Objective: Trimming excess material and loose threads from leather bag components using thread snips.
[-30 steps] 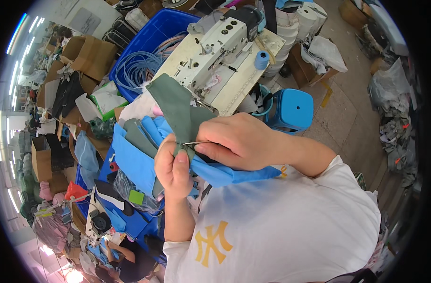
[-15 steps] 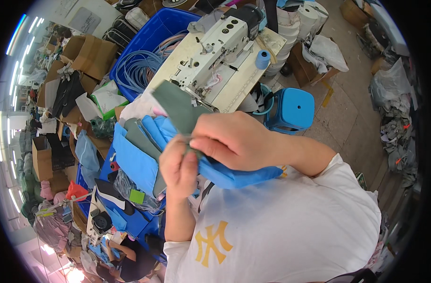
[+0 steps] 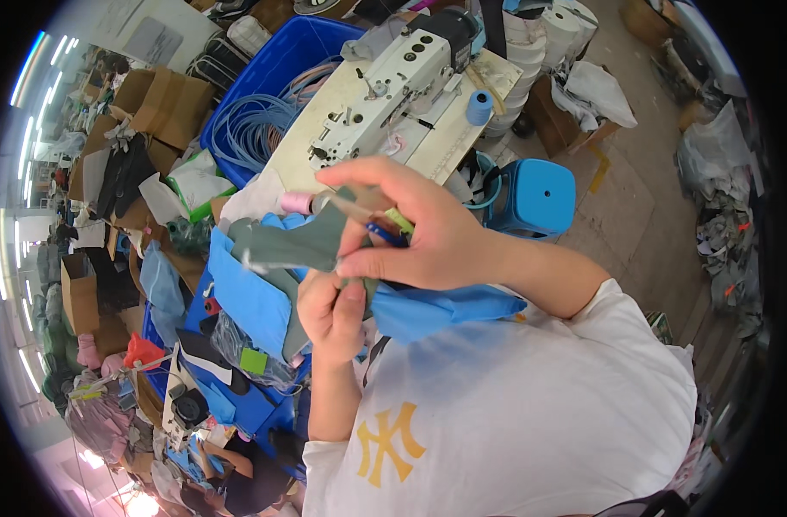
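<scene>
In front of my chest, my left hand [image 3: 331, 312] is closed in a pinch on the edge of a dark green fabric piece [image 3: 294, 244]. A blue fabric piece [image 3: 445, 312] hangs beside it against my shirt. Just above, my right hand [image 3: 432, 228] has its fingers curled round small thread snips [image 3: 391, 226] with blue and yellow-green on the handle. The slim tip, slightly blurred, points up and left. My right thumb reaches the fabric near my left fingertips, and the index finger stretches out above the snips.
A sewing machine [image 3: 393, 95] stands ahead, with a blue thread cone [image 3: 479, 108] on its table. Left of my hands lie stacked blue fabric pieces [image 3: 247, 289] and a pink thread spool [image 3: 297, 202]. A blue stool [image 3: 535, 196] is at right, a blue bin [image 3: 281, 56] behind. Another person [image 3: 247, 474] sits lower left.
My right hand has opened out somewhat, bringing the snips into view. The green fabric has swung down to the left, uncovering the pink spool.
</scene>
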